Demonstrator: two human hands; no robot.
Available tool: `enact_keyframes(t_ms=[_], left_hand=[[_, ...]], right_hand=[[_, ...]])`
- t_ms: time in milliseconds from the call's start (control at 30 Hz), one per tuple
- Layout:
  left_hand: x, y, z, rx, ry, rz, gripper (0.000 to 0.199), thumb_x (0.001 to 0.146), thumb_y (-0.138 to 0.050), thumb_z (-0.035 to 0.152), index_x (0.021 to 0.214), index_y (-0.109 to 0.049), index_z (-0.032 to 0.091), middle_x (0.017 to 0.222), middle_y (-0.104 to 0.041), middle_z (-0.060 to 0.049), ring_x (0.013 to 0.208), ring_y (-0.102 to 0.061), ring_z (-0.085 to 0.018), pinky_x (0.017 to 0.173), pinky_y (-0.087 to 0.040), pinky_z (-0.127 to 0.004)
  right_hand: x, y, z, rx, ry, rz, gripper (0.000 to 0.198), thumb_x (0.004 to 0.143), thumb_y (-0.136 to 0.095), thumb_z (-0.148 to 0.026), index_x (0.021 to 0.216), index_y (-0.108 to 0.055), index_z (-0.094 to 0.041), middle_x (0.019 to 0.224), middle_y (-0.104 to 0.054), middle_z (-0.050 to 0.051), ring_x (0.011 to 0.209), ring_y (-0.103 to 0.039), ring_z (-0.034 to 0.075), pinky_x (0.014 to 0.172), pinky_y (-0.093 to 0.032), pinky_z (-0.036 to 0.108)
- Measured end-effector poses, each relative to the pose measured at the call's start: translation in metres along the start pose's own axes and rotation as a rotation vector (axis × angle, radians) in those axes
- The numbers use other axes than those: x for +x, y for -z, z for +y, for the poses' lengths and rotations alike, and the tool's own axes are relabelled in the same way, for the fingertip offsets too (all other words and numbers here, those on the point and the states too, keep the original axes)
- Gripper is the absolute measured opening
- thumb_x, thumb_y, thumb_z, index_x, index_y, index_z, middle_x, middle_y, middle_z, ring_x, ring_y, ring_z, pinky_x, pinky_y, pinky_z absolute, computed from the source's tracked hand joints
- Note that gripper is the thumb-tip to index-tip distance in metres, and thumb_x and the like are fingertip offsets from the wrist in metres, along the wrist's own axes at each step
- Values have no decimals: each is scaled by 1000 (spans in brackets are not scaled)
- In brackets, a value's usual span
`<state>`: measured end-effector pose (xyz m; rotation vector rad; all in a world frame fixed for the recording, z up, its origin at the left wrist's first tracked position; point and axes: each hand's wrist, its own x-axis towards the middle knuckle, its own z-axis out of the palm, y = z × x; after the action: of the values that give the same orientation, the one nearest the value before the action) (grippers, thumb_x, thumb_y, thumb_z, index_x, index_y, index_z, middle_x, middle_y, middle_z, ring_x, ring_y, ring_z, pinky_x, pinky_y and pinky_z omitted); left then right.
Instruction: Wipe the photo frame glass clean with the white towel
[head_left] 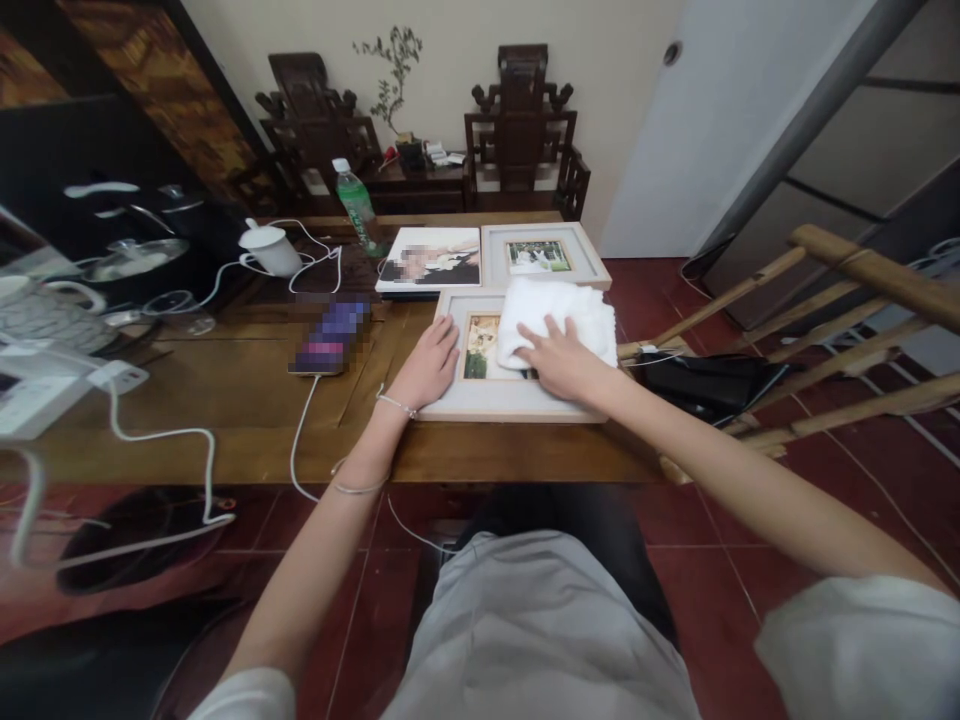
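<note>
A light wooden picture frame (442, 400) lies flat near the table's front edge, with a small photo (480, 352) in its middle. My left hand (430, 368) rests on the left side of this frame, fingers stretched forward. On the right part lies a folded white cloth (570, 310), covering much of the photo. My right hand (561, 360) presses on the cloth from above with its fingers spread. Just behind are a second frame (592, 262) with a photo in it and a white-edged picture panel (431, 240).
Left on the wooden table (247, 390) are a phone (334, 335) on a white cable, a lidded white cup (268, 248), a green-labelled bottle (358, 205) and a clear plastic cup (180, 312). A wooden chair (862, 270) stands to the right. Dark carved chairs (521, 130) are behind.
</note>
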<state>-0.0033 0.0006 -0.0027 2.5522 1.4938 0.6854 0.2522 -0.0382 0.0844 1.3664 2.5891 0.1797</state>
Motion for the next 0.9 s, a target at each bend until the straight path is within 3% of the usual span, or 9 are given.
enact_keyframes(t_ms=[167,300,467,667,800,900], left_hand=[[0,0,0,0,0,-3,55,102,-32,31,145,-53,4,164,-41,-22,156,-30,-33,130,-24,-54],[0,0,0,2,-14,1,54,103,-31,30,146,-52,5,164,-41,-21,157,-29,-33,129,-24,-55],[1,-1,-1,1,-15,-10,55,102,-31,30,146,-52,5,164,-40,-21,157,-29,-33,130,-24,-55],[0,0,-2,-46,7,-11,59,104,-28,35,150,-48,4,165,-39,-21,157,-29,-31,130,-21,-52],[-1,5,3,-176,67,37,69,107,-25,51,160,-35,8,168,-33,-19,157,-30,-28,130,-20,-48],[-1,8,8,-255,88,65,75,107,-21,61,162,-32,11,170,-32,-17,158,-28,-27,130,-19,-47]], right_hand=[[-58,36,-39,107,173,-172,66,87,-43,1,146,-60,-21,164,-42,14,139,-50,45,104,-49,63],[-71,43,-52,147,268,-147,63,85,-42,2,141,-62,-18,166,-39,14,144,-45,44,106,-48,61],[-28,12,-27,181,167,-88,71,86,-41,3,151,-55,-21,171,-30,10,154,-27,47,115,-34,71],[45,-12,15,73,-40,128,66,87,-41,3,147,-59,-16,172,-27,10,157,-16,47,119,-23,75],[70,-6,0,45,53,140,58,92,-44,0,145,-62,-19,172,-28,9,157,-15,47,118,-22,79],[63,2,-23,46,159,118,55,95,-40,-2,143,-62,-15,171,-30,12,157,-20,45,119,-27,75]])
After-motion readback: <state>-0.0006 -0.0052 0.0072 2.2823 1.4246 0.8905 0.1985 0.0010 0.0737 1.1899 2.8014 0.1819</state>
